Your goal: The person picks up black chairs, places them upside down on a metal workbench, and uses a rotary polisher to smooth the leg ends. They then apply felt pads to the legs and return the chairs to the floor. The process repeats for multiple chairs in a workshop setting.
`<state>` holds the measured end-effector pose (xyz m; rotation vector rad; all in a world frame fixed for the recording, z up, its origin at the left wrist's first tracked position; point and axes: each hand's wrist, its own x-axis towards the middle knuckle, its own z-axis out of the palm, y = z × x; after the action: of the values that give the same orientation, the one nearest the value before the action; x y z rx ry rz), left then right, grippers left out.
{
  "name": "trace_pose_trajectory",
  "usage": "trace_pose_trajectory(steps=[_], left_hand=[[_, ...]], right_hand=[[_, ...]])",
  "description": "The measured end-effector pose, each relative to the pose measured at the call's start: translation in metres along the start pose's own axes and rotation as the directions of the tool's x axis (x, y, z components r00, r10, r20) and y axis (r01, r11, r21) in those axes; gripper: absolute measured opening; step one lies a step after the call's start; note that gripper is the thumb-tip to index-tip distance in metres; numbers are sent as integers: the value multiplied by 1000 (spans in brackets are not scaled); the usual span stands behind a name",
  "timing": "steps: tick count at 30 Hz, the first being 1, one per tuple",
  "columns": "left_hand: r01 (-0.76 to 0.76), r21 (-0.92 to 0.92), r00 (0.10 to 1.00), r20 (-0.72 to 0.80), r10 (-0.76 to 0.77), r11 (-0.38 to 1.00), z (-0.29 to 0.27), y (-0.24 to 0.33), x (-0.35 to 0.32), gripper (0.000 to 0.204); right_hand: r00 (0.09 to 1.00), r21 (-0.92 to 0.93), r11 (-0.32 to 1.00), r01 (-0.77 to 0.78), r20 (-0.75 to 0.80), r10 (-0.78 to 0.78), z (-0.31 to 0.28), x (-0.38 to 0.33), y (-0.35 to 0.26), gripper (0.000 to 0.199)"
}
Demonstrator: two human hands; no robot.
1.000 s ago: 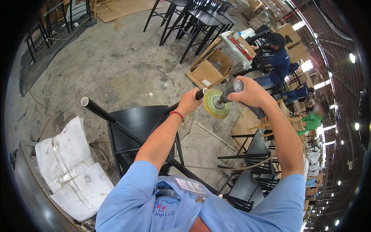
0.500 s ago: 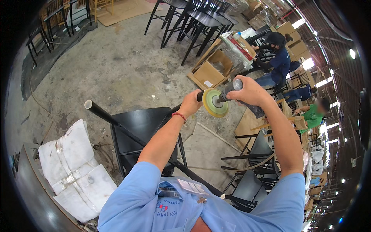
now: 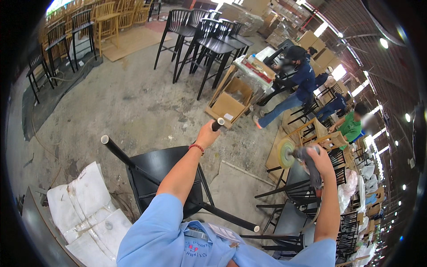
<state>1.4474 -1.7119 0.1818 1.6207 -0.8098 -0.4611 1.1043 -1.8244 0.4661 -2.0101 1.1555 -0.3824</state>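
Since a second ago your right hand pulled the sander right, off the chair leg your left hand grips; leg tip sits up-left, nearer the left.

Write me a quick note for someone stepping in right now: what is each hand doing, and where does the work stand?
Left hand: gripped around the tip of one upturned chair leg.
Right hand: holding the power sander, its yellow-green disc off to the right, apart from that leg.
The black chair lies tipped over on the concrete floor, legs pointing up and outward.
Done: cannot tell from the chair's finish which legs are sanded.
Left: likely bring the disc to the held leg; other people work close by on the right, so mind them.
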Motion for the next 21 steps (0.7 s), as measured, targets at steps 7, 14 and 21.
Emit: trace_pose_trajectory(steps=[7,14,21], left_hand=[[31,39,911,-412,-13,999,-8,-20,-60,38],[145,58,976,-171,-133,988,36,-44,-288,24],[346,446,828,269,-492,825,-7,-71,-549,29]], right_hand=[[964,830,540,-142,-9,266,-37,-150,185,66],[859,909,342,-239,34,511,70,-286,421,38],[775,661,432,-614,403,487,141,-372,500,40]])
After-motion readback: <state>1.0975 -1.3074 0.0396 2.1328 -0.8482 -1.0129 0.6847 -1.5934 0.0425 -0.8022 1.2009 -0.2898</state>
